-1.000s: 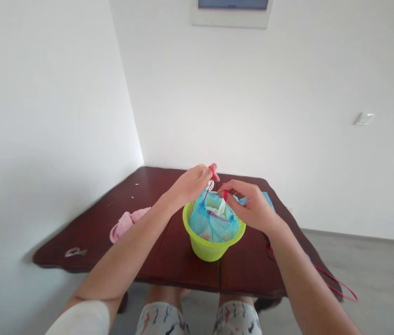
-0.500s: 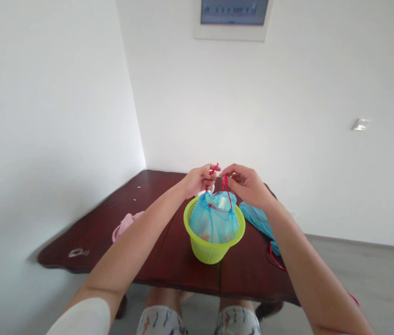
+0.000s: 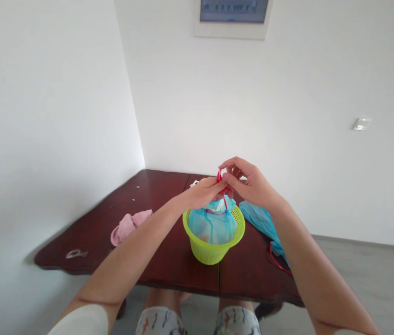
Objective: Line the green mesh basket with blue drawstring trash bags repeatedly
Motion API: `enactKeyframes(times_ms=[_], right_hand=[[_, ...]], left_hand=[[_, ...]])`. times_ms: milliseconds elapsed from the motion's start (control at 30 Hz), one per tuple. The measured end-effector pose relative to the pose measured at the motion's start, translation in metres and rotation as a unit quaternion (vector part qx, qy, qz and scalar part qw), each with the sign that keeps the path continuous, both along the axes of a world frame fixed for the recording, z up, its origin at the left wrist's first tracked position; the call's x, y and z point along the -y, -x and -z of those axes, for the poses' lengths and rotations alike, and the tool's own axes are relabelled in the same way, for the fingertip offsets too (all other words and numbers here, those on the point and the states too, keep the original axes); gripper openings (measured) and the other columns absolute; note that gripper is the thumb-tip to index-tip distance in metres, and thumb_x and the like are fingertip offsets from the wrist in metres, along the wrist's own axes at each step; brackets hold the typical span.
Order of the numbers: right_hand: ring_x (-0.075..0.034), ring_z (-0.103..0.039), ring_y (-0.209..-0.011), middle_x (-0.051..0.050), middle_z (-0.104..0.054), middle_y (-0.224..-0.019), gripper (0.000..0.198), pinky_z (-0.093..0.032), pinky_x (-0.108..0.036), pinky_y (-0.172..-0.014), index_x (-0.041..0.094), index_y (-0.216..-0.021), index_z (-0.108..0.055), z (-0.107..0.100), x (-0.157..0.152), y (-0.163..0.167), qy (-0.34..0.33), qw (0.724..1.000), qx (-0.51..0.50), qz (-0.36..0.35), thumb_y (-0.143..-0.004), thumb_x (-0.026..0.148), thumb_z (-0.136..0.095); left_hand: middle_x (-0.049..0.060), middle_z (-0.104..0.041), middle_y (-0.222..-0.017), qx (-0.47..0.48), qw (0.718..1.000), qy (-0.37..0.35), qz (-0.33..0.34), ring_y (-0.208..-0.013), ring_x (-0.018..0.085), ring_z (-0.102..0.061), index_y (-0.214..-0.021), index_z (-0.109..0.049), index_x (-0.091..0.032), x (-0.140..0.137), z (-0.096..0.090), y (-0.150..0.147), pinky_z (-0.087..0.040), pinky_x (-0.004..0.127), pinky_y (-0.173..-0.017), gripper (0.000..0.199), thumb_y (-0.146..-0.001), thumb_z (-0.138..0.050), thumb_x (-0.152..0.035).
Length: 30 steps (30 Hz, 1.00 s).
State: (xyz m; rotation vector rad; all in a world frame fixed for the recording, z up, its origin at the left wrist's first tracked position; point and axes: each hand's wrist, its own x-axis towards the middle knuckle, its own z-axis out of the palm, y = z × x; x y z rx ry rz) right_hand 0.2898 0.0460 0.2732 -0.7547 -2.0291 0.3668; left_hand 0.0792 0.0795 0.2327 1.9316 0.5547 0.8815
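Head view: nearest are the person's patterned shorts (image 3: 237, 321), below the front edge of the dark red-brown worktop (image 3: 179, 265). Near that edge stands a yellow-green basket (image 3: 208, 255), upright, with a translucent blue bag (image 3: 213, 226) sitting inside it, partly filled; what it holds cannot be made out. To its left lies a crumpled pink cloth (image 3: 130, 226); to its right, another blue bag (image 3: 261, 221) with a loose red cord (image 3: 278, 264) beside it.

Above the basket's far side the hands meet at the red drawstring (image 3: 219, 177). The right hand (image 3: 249, 182) has thumb and forefinger nearly together, pinching the string. The left hand (image 3: 202, 194) reaches across with its fingers straight and the string against their ends; its grip is partly hidden, so how firmly they close I cannot tell.

Tying seems partway along: the bag is filled and its strings are drawn up, but no finished knot shows, so securing the mouth appears left. Beyond is the white wall (image 3: 183, 111).
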Motion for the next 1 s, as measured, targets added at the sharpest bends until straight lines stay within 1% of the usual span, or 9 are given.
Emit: enactKeyframes(times_ms=[133,300,467,533,633,700,767,867,1000], right_hand=[[-0.016,-0.063,-0.073,-0.001,-0.074,-0.093,0.010,-0.050,-0.033,-0.069,0.025,-0.113,-0.079,0.022,0.001,-0.006,-0.067,0.995,0.039,0.068,-0.114,0.034,-0.075],[-0.017,-0.064,-0.073,-0.003,-0.076,-0.089,0.023,-0.050,-0.033,-0.068,0.025,-0.100,-0.078,0.051,0.011,0.005,-0.115,0.985,-0.002,0.125,-0.118,0.037,-0.070],[-0.015,-0.057,-0.054,-0.003,-0.080,-0.084,0.031,-0.042,-0.032,-0.049,0.025,-0.105,-0.083,0.104,0.011,0.030,0.066,0.974,-0.179,0.125,-0.113,0.054,-0.077],[-0.014,-0.052,-0.048,-0.003,-0.080,-0.081,0.038,-0.036,-0.031,-0.042,0.024,-0.105,-0.084,0.122,0.008,0.035,0.139,0.956,-0.224,0.126,-0.109,0.061,-0.079],[-0.019,-0.068,-0.064,-0.005,-0.083,-0.091,0.036,-0.053,-0.033,-0.055,0.026,-0.112,-0.084,0.129,0.005,0.033,0.085,0.948,-0.261,0.159,-0.112,0.061,-0.077],[-0.025,-0.081,-0.097,-0.008,-0.088,-0.114,0.033,-0.067,-0.039,-0.084,0.028,-0.123,-0.083,0.120,0.001,0.029,0.017,0.954,-0.256,0.154,-0.118,0.058,-0.071],[-0.028,-0.081,-0.123,-0.009,-0.087,-0.134,0.036,-0.067,-0.046,-0.109,0.030,-0.134,-0.081,0.106,-0.004,0.026,0.012,0.966,-0.238,0.097,-0.120,0.060,-0.068],[-0.027,-0.083,-0.113,-0.007,-0.088,-0.123,0.052,-0.069,-0.043,-0.105,0.030,-0.137,-0.080,0.090,-0.016,0.027,0.119,0.955,-0.271,-0.009,-0.115,0.076,-0.069],[-0.017,-0.065,-0.063,0.002,-0.073,-0.079,0.059,-0.059,-0.030,-0.060,0.027,-0.108,-0.078,0.084,-0.026,0.031,0.298,0.898,-0.309,-0.091,-0.100,0.086,-0.083]], left_hand=[[-0.005,-0.040,-0.055,0.049,0.992,0.113,0.031,-0.050,0.010,-0.032,-0.069,-0.057,-0.022,-0.014,0.006,0.005,-0.022,0.028,-0.052,0.079,-0.108,-0.064,-0.091],[0.003,-0.069,-0.071,0.101,0.980,0.169,-0.011,-0.049,0.009,-0.047,-0.094,-0.078,-0.015,-0.030,0.014,0.007,-0.030,0.023,-0.049,0.065,-0.110,-0.072,-0.077],[0.008,-0.080,-0.090,0.169,0.959,0.228,-0.019,-0.048,0.007,-0.041,-0.113,-0.078,-0.015,-0.039,0.018,0.007,-0.038,0.023,-0.053,0.054,-0.117,-0.064,-0.067],[0.004,-0.073,-0.080,0.145,0.975,0.163,-0.035,-0.049,0.010,-0.040,-0.105,-0.073,-0.018,-0.034,0.015,0.009,-0.038,0.025,-0.053,0.056,-0.121,-0.052,-0.068],[0.004,-0.069,-0.079,-0.010,0.986,-0.111,-0.123,-0.066,0.019,-0.062,-0.098,-0.069,-0.022,-0.015,0.005,0.017,-0.052,0.032,-0.067,0.052,-0.126,-0.043,-0.056],[0.009,-0.078,-0.098,-0.128,0.928,-0.305,-0.173,-0.095,0.028,-0.075,-0.106,-0.071,-0.023,-0.001,-0.003,0.021,-0.063,0.041,-0.091,0.033,-0.124,-0.050,-0.041],[0.014,-0.083,-0.123,-0.192,0.868,-0.410,-0.202,-0.121,0.034,-0.077,-0.124,-0.073,-0.023,0.007,-0.009,0.025,-0.064,0.050,-0.110,0.021,-0.121,-0.053,-0.030],[0.017,-0.081,-0.149,-0.185,0.856,-0.430,-0.219,-0.142,0.035,-0.075,-0.153,-0.068,-0.021,0.007,-0.009,0.027,-0.061,0.056,-0.123,0.038,-0.120,-0.050,-0.023],[0.014,-0.070,-0.176,-0.099,0.916,-0.366,-0.130,-0.164,0.032,-0.066,-0.174,-0.062,-0.027,-0.001,0.003,0.023,-0.051,0.055,-0.140,0.051,-0.125,-0.048,-0.028]])
